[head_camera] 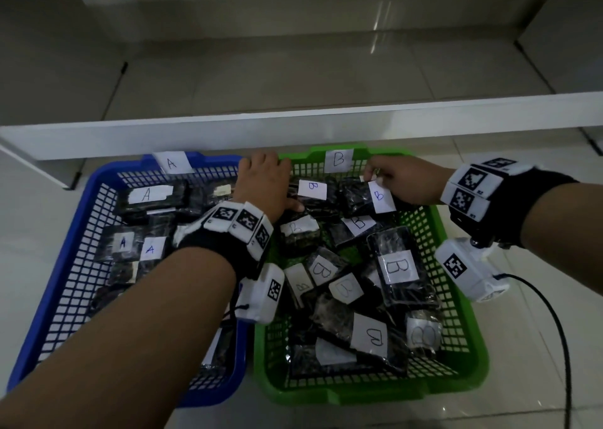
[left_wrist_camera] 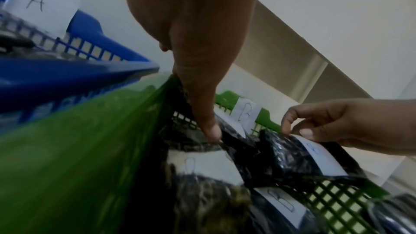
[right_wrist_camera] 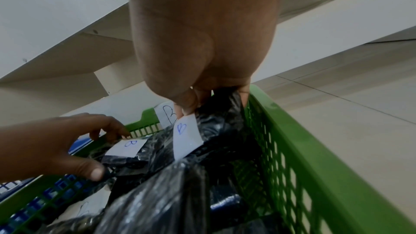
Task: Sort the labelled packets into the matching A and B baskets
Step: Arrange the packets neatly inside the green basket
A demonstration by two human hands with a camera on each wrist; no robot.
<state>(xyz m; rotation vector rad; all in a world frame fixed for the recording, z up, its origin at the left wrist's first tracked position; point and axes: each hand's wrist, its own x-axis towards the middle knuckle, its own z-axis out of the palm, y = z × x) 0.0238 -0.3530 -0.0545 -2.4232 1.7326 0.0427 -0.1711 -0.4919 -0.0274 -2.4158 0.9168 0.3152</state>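
Nearly complete: A packets [head_camera: 148,197] in blue basket [head_camera: 58,285], B packets [head_camera: 396,267] in green basket [head_camera: 456,317]; left hand [head_camera: 264,184] fingers a far B packet [head_camera: 311,191], right hand [head_camera: 403,179] pinches another's label [head_camera: 380,197]

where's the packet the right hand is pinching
In the head view, the B packet sits at the far right of the green basket, under the right hand.

Perhaps a shop or stockroom: bare white shelving [head_camera: 293,125] above a glossy tiled floor [head_camera: 528,347] with sorting baskets [head_camera: 470,357].
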